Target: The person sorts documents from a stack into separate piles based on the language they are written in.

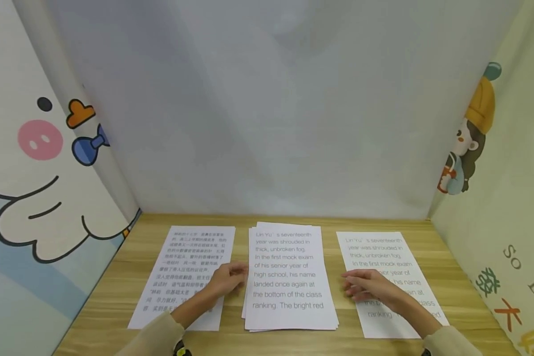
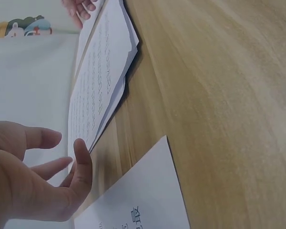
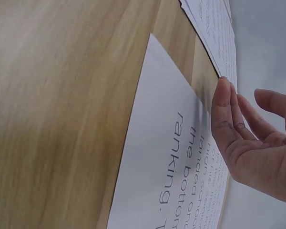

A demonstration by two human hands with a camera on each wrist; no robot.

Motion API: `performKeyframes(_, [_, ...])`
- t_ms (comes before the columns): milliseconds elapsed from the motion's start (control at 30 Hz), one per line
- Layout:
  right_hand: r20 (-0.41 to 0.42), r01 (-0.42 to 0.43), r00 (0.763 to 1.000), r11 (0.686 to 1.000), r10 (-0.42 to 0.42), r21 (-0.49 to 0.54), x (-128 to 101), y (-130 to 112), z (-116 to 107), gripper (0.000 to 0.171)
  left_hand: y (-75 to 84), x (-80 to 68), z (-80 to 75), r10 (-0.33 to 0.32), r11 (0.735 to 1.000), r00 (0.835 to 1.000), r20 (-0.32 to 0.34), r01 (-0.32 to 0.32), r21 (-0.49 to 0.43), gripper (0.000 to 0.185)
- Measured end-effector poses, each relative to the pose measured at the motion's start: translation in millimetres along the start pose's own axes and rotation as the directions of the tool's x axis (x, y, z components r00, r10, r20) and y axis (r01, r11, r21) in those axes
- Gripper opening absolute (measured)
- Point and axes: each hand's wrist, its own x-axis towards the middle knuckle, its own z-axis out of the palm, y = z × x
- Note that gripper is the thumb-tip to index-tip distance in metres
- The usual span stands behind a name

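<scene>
Middle paper stack (image 1: 289, 282) on wooden tabletop (image 1: 445, 257), left hand (image 1: 227, 279) at its left edge, right hand (image 1: 369, 287) over right sheet (image 1: 382, 252), fingers of both loosely spread, holding nothing

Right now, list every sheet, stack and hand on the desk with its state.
Left white sheet with Chinese text: flat, single.
Middle stack of white English-text sheets: flat, edges uneven.
Right white English-text sheet: flat, single.
Left hand: open, over left sheet's edge.
Right hand: open, over right sheet.
</scene>
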Motion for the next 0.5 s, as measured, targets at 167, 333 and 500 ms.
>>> performKeyframes(167, [0.01, -0.016, 1.0, 1.0, 0.016, 0.011, 6, -1, 10, 0.057, -4.0, -0.7, -0.3, -0.002, 0.999, 1.0, 0.023, 0.001, 0.036, 0.051])
performKeyframes(333, [0.015, -0.022, 1.0, 0.999, 0.022, 0.028, 13, -1, 17, 0.057, -4.2, 0.1, 3.1, -0.007, 0.997, 0.999, 0.032, 0.004, 0.075, 0.054])
performKeyframes(500, [0.027, -0.047, 0.999, 0.998, 0.046, 0.038, 18, 0, 25, 0.058, -2.9, 0.7, 6.9, -0.016, 0.995, 0.999, 0.04, 0.012, 0.1, 0.056])
